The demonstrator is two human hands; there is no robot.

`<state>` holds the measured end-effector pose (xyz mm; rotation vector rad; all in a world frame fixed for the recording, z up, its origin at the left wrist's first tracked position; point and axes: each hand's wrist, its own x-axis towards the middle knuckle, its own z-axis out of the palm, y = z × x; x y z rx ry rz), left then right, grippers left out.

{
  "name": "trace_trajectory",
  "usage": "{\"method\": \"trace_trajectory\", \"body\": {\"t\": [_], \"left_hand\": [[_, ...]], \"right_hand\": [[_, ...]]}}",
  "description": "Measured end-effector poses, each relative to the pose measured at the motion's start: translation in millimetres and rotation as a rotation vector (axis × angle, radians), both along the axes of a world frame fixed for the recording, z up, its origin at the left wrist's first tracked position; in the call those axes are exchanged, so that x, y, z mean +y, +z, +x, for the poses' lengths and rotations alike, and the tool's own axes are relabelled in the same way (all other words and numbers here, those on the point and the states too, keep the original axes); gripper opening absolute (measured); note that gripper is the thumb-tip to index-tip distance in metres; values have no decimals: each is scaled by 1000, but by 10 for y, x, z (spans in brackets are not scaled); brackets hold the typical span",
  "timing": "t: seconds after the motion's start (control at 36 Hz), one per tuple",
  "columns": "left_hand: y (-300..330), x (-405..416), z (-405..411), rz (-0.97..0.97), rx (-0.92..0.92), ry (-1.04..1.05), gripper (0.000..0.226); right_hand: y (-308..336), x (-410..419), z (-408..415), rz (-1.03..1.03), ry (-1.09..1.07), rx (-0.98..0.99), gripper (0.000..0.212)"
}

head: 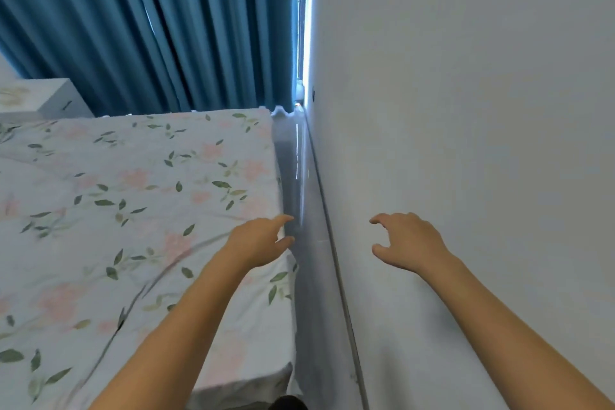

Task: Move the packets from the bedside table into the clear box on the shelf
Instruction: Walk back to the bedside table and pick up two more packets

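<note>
Overhead, your view runs down a narrow gap between bed and wall.
Wall (466, 110): pale, plain, fills the right half of the frame.
Curtain (159, 27): blue, pleated, hangs behind the bed; a bright strip of daylight shows at its right edge, next to the wall.
Bed (133, 210): floral sheet w/ pink blooms & green leaves, lightly creased, takes the lower left.
Floor strip (299, 176): glossy grey, squeezed between bed edge and wall.
Bedside table (50, 98): white, far left, beside the bed's far end and in front of the curtain; a faint pale shape lies on top, too blurred to name.
Packets: you can't tell whether any are in the frame.
Clear box & shelf: out of frame.
Left hand (258, 241): raised over the bed's right edge, fingers loosely bent & spread, thumb apart, nothing in it.
Right hand (407, 243): level w/ the left, in front of the wall, fingers half-curled like a claw, thumb apart, nothing in it.
Hands: well apart, palms down, forearms bare.
</note>
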<state>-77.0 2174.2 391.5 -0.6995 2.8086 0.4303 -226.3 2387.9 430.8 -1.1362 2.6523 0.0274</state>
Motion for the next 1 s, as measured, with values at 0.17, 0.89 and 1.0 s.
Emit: {"method": "trace_trajectory", "body": {"t": [0.17, 0.89, 1.0], "left_hand": [[-43, -126, -509, -9, -41, -28, 52], [92, -3537, -3326, -13, -110, 177, 46], [47, -3961, -3718, -3, -130, 190, 47]], "right_hand": [[-60, -177, -412, -5, 3, -45, 52], [-333, -3923, -3627, -90, 143, -109, 53], [-437, -4289, -4043, -44, 126, -12, 52]]}}
